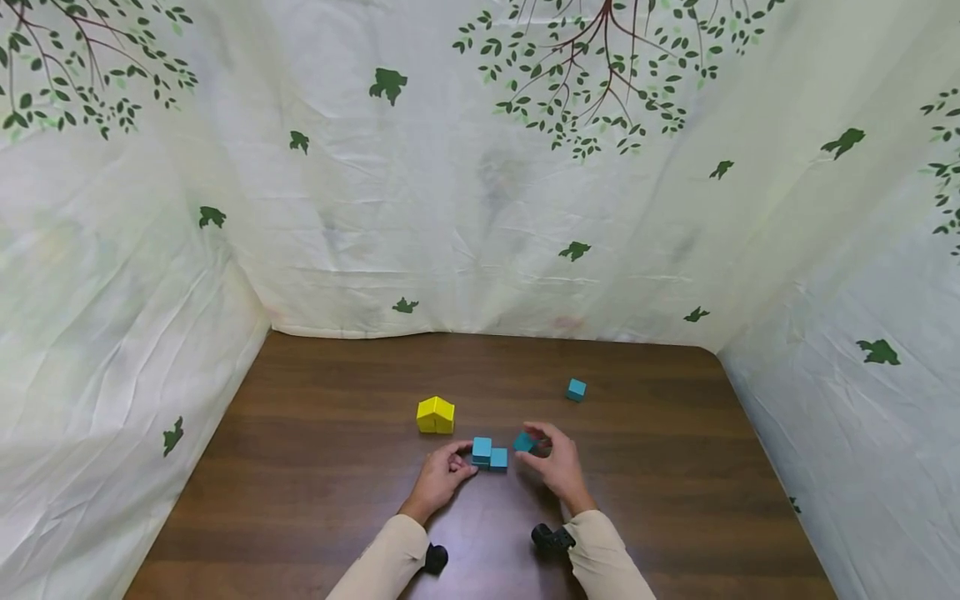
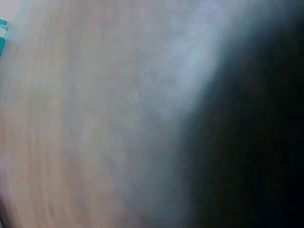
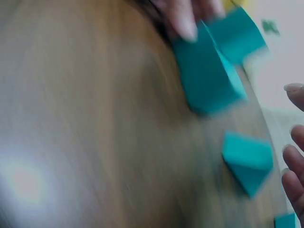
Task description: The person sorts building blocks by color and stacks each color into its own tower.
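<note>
In the head view my left hand [image 1: 441, 481] is at the left side of two adjoining blue blocks, a taller one [image 1: 482, 451] and a lower one [image 1: 498, 460]. Its thumb and a finger pinch the taller one; the right wrist view shows the thumb on its face. My right hand [image 1: 558, 468] arches around a separate blue block [image 1: 523, 442], thumb and fingers on either side. In the right wrist view that block [image 3: 248, 159], showing a triangular side, lies on the table, with a gap to the fingers [image 3: 295, 161]. The left wrist view is mostly blur.
A yellow block shape [image 1: 436, 415] with a peaked top stands behind my left hand. Another blue block [image 1: 576, 389] lies farther back on the right. The brown wooden table [image 1: 337, 517] is bordered by a white leaf-patterned cloth [image 1: 465, 217].
</note>
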The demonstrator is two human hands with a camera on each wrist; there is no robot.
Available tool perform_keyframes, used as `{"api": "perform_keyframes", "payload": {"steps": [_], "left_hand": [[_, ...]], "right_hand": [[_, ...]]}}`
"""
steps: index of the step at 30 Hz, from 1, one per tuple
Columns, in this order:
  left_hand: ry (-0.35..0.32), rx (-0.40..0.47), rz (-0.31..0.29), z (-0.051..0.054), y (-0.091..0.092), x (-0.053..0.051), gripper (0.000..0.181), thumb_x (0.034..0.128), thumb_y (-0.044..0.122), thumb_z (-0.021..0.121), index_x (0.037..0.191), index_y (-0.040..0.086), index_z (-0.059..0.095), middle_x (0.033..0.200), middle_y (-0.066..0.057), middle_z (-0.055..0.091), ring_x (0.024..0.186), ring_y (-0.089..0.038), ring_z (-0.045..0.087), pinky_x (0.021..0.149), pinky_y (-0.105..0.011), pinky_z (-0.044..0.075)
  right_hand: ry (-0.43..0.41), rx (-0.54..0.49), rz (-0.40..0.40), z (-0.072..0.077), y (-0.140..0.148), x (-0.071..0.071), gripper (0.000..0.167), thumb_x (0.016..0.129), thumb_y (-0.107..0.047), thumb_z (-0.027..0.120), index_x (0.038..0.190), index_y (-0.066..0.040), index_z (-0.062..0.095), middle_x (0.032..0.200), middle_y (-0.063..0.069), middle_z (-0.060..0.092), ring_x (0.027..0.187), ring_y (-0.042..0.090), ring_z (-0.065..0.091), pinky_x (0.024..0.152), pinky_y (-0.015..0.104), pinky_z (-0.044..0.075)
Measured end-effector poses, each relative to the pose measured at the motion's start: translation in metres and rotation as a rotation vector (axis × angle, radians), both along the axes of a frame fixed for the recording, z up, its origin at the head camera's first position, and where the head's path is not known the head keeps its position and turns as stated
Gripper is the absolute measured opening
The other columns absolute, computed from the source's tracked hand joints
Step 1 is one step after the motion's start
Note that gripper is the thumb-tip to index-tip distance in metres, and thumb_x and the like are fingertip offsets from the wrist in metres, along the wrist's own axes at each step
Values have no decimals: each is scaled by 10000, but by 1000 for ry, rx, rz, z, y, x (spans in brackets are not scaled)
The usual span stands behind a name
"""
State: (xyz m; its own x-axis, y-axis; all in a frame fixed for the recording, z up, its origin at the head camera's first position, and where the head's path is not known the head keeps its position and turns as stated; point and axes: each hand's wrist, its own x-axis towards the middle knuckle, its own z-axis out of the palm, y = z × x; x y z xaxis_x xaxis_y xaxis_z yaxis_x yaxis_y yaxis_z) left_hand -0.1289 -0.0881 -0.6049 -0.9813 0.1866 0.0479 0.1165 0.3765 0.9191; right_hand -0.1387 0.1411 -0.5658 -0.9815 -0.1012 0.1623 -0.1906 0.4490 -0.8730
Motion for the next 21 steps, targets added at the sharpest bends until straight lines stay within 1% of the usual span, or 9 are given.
{"api": "perform_keyframes", "payload": {"steps": [2, 4, 7, 10, 11, 13, 15, 17, 21], "left_hand": [[2, 5, -2, 1, 0, -1, 382, 826, 18, 735, 1180, -64, 616, 770, -40, 640, 677, -78, 572, 662, -210, 502], [-3, 4, -2, 1, 0, -1, 382, 827, 20, 735, 1181, -63, 616, 775, -37, 640, 679, -77, 568, 661, -204, 499], [-6, -3, -1, -1, 0, -1, 386, 828, 23, 736, 1185, -60, 615, 782, -30, 638, 683, -69, 560, 659, -200, 497], [3, 2, -1, -3, 0, -2, 387, 823, 21, 741, 1180, -62, 618, 780, -29, 640, 682, -66, 563, 656, -202, 499], [15, 4, -6, -4, 0, -2, 388, 820, 18, 743, 1176, -70, 616, 779, -35, 643, 680, -67, 566, 652, -209, 503], [11, 11, -6, -5, 0, -2, 387, 821, 19, 742, 1177, -68, 617, 782, -33, 645, 682, -65, 566, 654, -207, 502], [-1, 12, -2, -5, 0, -3, 389, 822, 22, 741, 1182, -61, 618, 785, -29, 643, 683, -61, 564, 657, -201, 499], [-6, 6, -3, -5, 0, -3, 390, 825, 24, 740, 1185, -58, 617, 787, -25, 639, 684, -58, 560, 657, -199, 498], [-5, 6, -2, -4, 0, -3, 388, 822, 23, 742, 1183, -53, 620, 779, -21, 634, 680, -58, 555, 653, -194, 494]], "right_hand": [[13, -7, -68, 1, 14, -4, 424, 771, -38, 795, 1164, -5, 642, 1083, 158, 673, 975, 331, 614, 811, 443, 501], [32, -9, -139, -1, 28, -10, 400, 764, -24, 796, 1136, 13, 652, 1058, 161, 683, 948, 322, 627, 799, 394, 509], [37, -18, -236, -4, 46, -20, 362, 768, -21, 793, 1102, 31, 665, 1014, 163, 689, 896, 300, 637, 766, 311, 513], [27, -38, -298, -7, 60, -31, 346, 781, -27, 785, 1096, 48, 664, 1001, 189, 682, 863, 290, 634, 723, 222, 502], [20, -47, -313, -7, 63, -35, 349, 784, -26, 782, 1101, 51, 660, 1010, 198, 677, 864, 293, 631, 711, 199, 491], [4, -61, -332, -9, 70, -42, 374, 788, -28, 778, 1127, 57, 644, 1036, 221, 663, 876, 307, 627, 696, 172, 478], [-24, -61, -348, -10, 75, -49, 415, 788, -42, 781, 1162, 50, 626, 1069, 223, 653, 899, 314, 628, 700, 173, 472], [-52, -47, -353, -13, 79, -54, 454, 789, -50, 782, 1196, 43, 604, 1103, 224, 642, 921, 323, 628, 720, 209, 483], [-112, -3, -345, -21, 85, -63, 535, 787, -61, 787, 1265, 30, 563, 1192, 219, 615, 954, 328, 626, 782, 344, 510]]}}
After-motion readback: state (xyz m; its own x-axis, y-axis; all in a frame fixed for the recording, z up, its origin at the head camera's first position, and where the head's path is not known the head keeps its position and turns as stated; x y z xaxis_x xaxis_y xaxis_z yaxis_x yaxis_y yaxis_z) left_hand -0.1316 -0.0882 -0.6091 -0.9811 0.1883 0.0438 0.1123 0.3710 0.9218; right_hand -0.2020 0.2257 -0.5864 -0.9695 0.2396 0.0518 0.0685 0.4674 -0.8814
